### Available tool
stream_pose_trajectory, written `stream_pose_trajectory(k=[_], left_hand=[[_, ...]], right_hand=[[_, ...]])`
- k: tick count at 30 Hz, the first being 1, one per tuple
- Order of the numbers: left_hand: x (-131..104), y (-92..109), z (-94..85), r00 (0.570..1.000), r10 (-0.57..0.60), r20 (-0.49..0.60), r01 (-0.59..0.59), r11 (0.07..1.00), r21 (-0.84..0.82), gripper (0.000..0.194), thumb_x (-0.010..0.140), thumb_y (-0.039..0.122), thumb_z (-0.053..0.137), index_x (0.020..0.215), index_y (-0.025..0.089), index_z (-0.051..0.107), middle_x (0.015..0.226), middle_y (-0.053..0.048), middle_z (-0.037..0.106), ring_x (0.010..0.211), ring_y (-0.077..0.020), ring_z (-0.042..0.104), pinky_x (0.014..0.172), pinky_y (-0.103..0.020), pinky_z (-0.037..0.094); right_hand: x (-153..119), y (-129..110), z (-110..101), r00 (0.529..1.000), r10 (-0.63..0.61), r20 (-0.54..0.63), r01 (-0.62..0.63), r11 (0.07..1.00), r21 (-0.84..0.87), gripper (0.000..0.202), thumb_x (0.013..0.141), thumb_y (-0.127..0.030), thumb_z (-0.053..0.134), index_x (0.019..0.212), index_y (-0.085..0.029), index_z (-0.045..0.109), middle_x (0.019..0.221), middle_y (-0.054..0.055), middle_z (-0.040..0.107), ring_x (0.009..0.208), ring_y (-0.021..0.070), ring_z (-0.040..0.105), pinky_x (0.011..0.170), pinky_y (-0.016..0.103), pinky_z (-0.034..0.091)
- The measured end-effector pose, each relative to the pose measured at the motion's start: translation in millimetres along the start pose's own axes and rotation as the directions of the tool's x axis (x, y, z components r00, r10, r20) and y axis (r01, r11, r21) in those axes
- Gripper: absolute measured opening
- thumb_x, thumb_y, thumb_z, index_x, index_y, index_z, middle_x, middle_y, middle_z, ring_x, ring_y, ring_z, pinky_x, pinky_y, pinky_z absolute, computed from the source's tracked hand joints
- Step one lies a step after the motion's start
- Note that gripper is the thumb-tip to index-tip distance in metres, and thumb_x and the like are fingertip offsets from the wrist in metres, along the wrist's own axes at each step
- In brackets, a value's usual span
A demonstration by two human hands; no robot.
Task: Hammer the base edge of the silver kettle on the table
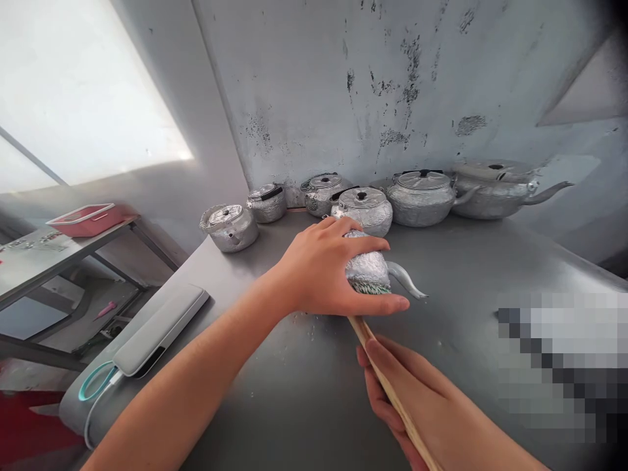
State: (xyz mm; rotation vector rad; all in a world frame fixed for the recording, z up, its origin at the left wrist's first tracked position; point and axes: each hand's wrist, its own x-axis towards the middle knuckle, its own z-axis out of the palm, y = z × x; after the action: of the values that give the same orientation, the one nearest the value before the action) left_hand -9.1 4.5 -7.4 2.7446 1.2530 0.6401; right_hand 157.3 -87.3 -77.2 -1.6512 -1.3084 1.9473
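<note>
The left hand (318,268) spreads its grip over a small kettle (367,265), holding it, thumb on the near side and fingers across the top. The kettle is at mid-tabletop (304,405), its spout (406,280) pointing right; with the hand covering so much, I cannot tell whether it rests on the surface or is slightly lifted. The right hand (417,379) has its grip closed round the wooden handle of a brush (362,332), whose green and white bristles (373,288) show at the kettle's lower side. Six other kettles (422,201) stand behind, near the stained wall (304,85). A white device (161,330) with a cable (93,412) lies left. A pink basket (91,224) sits on a side table (29,265).
</note>
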Motion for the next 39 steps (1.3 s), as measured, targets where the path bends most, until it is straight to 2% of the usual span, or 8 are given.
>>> stream_pose_trajectory(k=[5,9,13,20,26,30,34,39], left_hand=[[0,0,0.2,1.000,0.000,0.005,0.001,1.000,-0.005,0.067,0.079,0.074,0.069,0.133,0.034,0.067,0.135,-0.007,0.059,0.122,-0.0290,0.057,0.107,-0.046,0.045],[0,0,-0.2,1.000,-0.009,0.009,0.009,1.000,-0.005,0.066,0.079,0.074,0.069,0.132,0.035,0.067,0.135,-0.007,0.059,0.123,-0.0294,0.056,0.107,-0.047,0.045],[0,0,-0.5,1.000,-0.017,0.016,0.017,1.000,0.001,0.066,0.080,0.075,0.068,0.133,0.035,0.066,0.135,-0.007,0.059,0.124,-0.0303,0.056,0.107,-0.048,0.045],[5,6,-4.5,0.996,-0.020,0.083,0.018,1.000,0.025,0.077,0.075,0.082,0.066,0.136,0.034,0.065,0.131,-0.009,0.057,0.126,-0.0335,0.052,0.106,-0.050,0.044],[10,15,-2.5,0.995,-0.010,0.100,0.003,0.998,0.062,0.076,0.075,0.083,0.064,0.132,0.033,0.068,0.132,-0.010,0.057,0.121,-0.0325,0.055,0.104,-0.050,0.045],[8,16,1.2,0.998,0.021,0.065,-0.027,0.996,0.081,0.070,0.078,0.077,0.067,0.132,0.032,0.069,0.132,-0.010,0.058,0.118,-0.0314,0.056,0.104,-0.050,0.045],[6,14,1.2,0.998,0.018,0.057,-0.022,0.997,0.069,0.069,0.078,0.077,0.067,0.131,0.032,0.070,0.131,-0.010,0.059,0.118,-0.0314,0.056,0.103,-0.050,0.045],[8,14,0.1,0.997,0.010,0.073,-0.015,0.998,0.068,0.069,0.080,0.075,0.066,0.132,0.031,0.069,0.133,-0.010,0.058,0.120,-0.0320,0.055,0.104,-0.051,0.045]], right_hand=[[2,3,-1,1.000,-0.014,0.023,0.015,1.000,-0.015,0.047,0.105,-0.061,0.023,0.087,-0.024,0.047,0.063,-0.010,0.038,0.034,0.0043,0.035,0.030,0.014,0.033],[4,5,-1,0.998,-0.068,0.014,0.068,0.997,0.029,0.050,0.105,-0.062,0.019,0.085,-0.024,0.045,0.064,-0.010,0.040,0.036,0.0039,0.038,0.033,0.014,0.037],[2,0,0,0.999,0.037,0.034,-0.035,0.998,-0.060,0.045,0.107,-0.054,0.017,0.086,-0.024,0.044,0.064,-0.009,0.042,0.033,0.0043,0.040,0.031,0.015,0.035],[1,-6,2,1.000,-0.009,0.029,0.009,1.000,0.015,0.037,0.109,-0.050,0.015,0.117,-0.027,0.042,0.060,-0.011,0.041,0.033,0.0082,0.041,0.031,0.017,0.038],[4,9,-3,0.995,-0.094,0.041,0.093,0.995,0.020,0.048,0.105,-0.063,0.020,0.099,-0.024,0.047,0.070,-0.009,0.047,0.036,0.0032,0.045,0.034,0.015,0.036],[2,13,-4,0.991,-0.132,0.021,0.132,0.991,-0.011,0.045,0.106,-0.060,0.019,0.109,-0.024,0.046,0.076,-0.007,0.052,0.035,0.0015,0.043,0.033,0.014,0.034],[4,16,-4,0.991,-0.130,0.002,0.130,0.991,-0.003,0.043,0.105,-0.061,0.024,0.114,-0.023,0.043,0.076,-0.007,0.053,0.035,0.0026,0.043,0.031,0.015,0.031],[8,19,-2,0.981,-0.191,-0.043,0.191,0.982,-0.001,0.047,0.104,-0.066,0.023,0.103,-0.024,0.044,0.063,-0.010,0.045,0.033,0.0034,0.038,0.033,0.016,0.033]])
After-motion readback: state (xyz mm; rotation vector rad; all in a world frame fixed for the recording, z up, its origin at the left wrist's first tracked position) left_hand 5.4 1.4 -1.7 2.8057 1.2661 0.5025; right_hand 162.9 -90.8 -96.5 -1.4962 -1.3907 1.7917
